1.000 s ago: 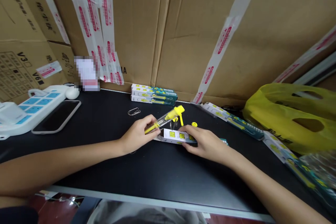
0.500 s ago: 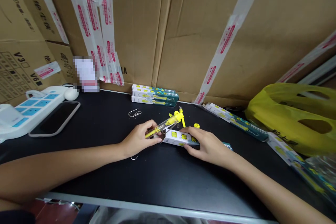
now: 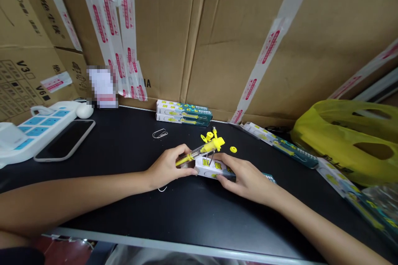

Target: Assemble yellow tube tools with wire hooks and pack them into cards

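My left hand (image 3: 169, 164) is closed around a spring scale (image 3: 199, 152), a clear tube with yellow ends, held tilted with its yellow head up to the right. A bent wire hook shows beneath that head, over the box. My right hand (image 3: 245, 174) grips a small printed carton (image 3: 211, 168), its fingers along the far and near sides. The carton's left end lies by my left thumb; whether they touch is hard to tell. Small yellow parts (image 3: 207, 136) lie behind the scale, and a yellow ring (image 3: 233, 149) lies to the right.
Similar cartons (image 3: 184, 112) stand at the back, and more (image 3: 281, 145) lie at right beside a yellow plastic bag (image 3: 338, 140). Wire hooks (image 3: 160, 133) lie on the black table (image 3: 192, 215). At left are a phone (image 3: 65, 140) and power strip (image 3: 40, 126). Cardboard (image 3: 161, 29) walls the back.
The spring scale has moved slightly right and its yellow head has dipped toward the carton. My left hand has shifted a little right with it. My right hand still holds the carton.
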`<action>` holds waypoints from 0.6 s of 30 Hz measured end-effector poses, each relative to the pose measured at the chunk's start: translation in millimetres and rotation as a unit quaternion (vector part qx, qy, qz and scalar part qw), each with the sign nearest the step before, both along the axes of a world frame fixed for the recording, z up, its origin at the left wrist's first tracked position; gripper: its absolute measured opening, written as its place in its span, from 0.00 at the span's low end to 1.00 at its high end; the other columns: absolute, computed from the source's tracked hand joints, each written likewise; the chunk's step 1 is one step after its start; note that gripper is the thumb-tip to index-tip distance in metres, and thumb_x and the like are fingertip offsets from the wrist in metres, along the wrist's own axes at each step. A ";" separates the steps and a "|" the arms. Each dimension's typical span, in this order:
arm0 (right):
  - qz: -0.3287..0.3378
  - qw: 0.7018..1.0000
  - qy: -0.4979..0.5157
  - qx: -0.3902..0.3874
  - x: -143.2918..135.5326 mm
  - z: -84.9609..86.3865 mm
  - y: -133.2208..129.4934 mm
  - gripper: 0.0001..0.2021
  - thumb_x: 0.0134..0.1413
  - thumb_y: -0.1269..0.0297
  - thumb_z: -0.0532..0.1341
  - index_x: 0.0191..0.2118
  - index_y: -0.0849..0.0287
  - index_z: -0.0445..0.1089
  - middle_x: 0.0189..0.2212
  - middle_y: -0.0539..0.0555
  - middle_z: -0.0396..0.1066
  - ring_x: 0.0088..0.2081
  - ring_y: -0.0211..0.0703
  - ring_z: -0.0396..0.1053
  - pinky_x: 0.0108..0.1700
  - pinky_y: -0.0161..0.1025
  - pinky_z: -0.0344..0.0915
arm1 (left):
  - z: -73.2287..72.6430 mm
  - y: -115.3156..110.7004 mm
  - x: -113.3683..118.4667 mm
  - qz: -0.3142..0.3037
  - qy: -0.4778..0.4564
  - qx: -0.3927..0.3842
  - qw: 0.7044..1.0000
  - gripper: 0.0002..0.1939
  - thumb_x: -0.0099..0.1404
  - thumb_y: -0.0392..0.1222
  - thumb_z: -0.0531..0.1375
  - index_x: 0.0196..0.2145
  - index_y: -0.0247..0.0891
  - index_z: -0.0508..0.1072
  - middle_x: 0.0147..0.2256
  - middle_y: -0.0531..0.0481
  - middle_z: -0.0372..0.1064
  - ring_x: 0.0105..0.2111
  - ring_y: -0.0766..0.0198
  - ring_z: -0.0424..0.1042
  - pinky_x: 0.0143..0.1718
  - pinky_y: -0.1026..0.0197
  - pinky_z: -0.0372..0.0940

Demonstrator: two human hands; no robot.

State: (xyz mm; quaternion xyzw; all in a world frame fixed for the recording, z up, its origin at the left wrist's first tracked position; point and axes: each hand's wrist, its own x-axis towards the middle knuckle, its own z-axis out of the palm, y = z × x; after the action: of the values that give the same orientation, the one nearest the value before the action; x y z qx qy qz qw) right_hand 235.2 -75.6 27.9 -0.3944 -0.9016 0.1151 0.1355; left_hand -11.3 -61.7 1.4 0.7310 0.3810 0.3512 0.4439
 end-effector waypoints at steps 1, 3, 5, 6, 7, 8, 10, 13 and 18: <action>0.000 1.000 -0.006 0.004 -2.8 -0.4 -1.7 0.20 0.57 0.62 0.55 0.55 0.58 0.56 0.50 0.59 0.68 0.46 0.48 0.70 0.47 0.43 0.65 | 0.8 -0.9 1.3 0.003 0.009 0.021 1.000 0.17 0.53 0.49 0.65 0.34 0.37 0.65 0.27 0.57 0.61 0.25 0.70 0.59 0.25 0.68 0.58; -0.010 0.999 -0.025 0.017 -9.9 -2.5 -5.3 0.22 0.55 0.55 0.57 0.54 0.59 0.58 0.48 0.61 0.70 0.44 0.51 0.71 0.44 0.44 0.66 | 1.6 -2.8 3.5 0.001 0.026 0.048 0.998 0.17 0.53 0.49 0.65 0.33 0.37 0.65 0.26 0.58 0.61 0.25 0.70 0.58 0.26 0.68 0.55; -0.032 0.998 -0.048 0.029 -17.5 -6.5 -7.9 0.23 0.52 0.48 0.59 0.47 0.61 0.64 0.41 0.62 0.73 0.38 0.54 0.73 0.38 0.44 0.67 | 1.2 -4.8 5.1 -0.012 0.039 0.050 0.998 0.18 0.53 0.51 0.65 0.32 0.37 0.64 0.25 0.59 0.59 0.25 0.70 0.57 0.25 0.68 0.53; -0.045 0.997 -0.058 0.035 -20.8 -9.0 -8.5 0.22 0.52 0.46 0.58 0.43 0.61 0.66 0.37 0.61 0.74 0.35 0.54 0.73 0.36 0.44 0.67 | 0.8 -5.6 5.6 -0.020 0.043 0.049 0.998 0.18 0.53 0.51 0.65 0.32 0.37 0.64 0.25 0.59 0.59 0.24 0.70 0.57 0.24 0.68 0.52; -0.055 0.996 -0.065 0.040 -23.4 -11.5 -8.7 0.21 0.52 0.46 0.58 0.39 0.61 0.68 0.33 0.61 0.74 0.33 0.54 0.73 0.34 0.44 0.67 | 0.3 -6.2 6.0 -0.028 0.046 0.047 0.997 0.18 0.53 0.51 0.65 0.33 0.37 0.64 0.25 0.59 0.59 0.24 0.70 0.57 0.25 0.68 0.52; -0.063 0.995 -0.067 0.045 -25.2 -13.7 -8.6 0.19 0.53 0.47 0.58 0.36 0.61 0.68 0.31 0.60 0.74 0.32 0.53 0.73 0.33 0.43 0.66 | -0.2 -6.4 6.4 -0.034 0.049 0.046 0.997 0.18 0.53 0.51 0.65 0.33 0.37 0.64 0.25 0.59 0.59 0.25 0.70 0.57 0.25 0.67 0.52; -0.070 0.995 -0.059 0.049 -26.2 -16.4 -7.9 0.15 0.54 0.51 0.59 0.34 0.60 0.69 0.30 0.59 0.74 0.32 0.53 0.74 0.33 0.42 0.66 | -0.8 -6.0 7.0 -0.036 0.053 0.053 0.997 0.18 0.54 0.51 0.65 0.33 0.37 0.65 0.27 0.57 0.61 0.26 0.69 0.58 0.26 0.67 0.53; -0.066 0.996 -0.027 0.048 -23.7 -15.0 -7.9 0.11 0.53 0.56 0.60 0.36 0.58 0.68 0.34 0.57 0.74 0.33 0.49 0.74 0.33 0.39 0.65 | -1.0 -3.7 7.6 -0.028 0.058 0.084 0.994 0.17 0.54 0.51 0.65 0.32 0.36 0.66 0.29 0.55 0.62 0.29 0.67 0.60 0.29 0.66 0.55; -0.071 0.995 -0.006 0.071 -15.7 -4.5 -8.7 0.09 0.53 0.60 0.60 0.39 0.57 0.66 0.35 0.54 0.73 0.31 0.44 0.72 0.31 0.36 0.64 | -0.2 -2.1 4.5 -0.026 0.060 0.131 0.989 0.14 0.60 0.50 0.60 0.34 0.35 0.67 0.35 0.50 0.62 0.35 0.64 0.63 0.36 0.63 0.58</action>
State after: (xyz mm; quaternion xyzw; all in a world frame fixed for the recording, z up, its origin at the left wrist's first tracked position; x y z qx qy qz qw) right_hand 219.4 -84.2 23.4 -0.4476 -0.8779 0.0389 0.1655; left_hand -6.8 -63.8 1.3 0.8122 0.3388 0.3421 0.3294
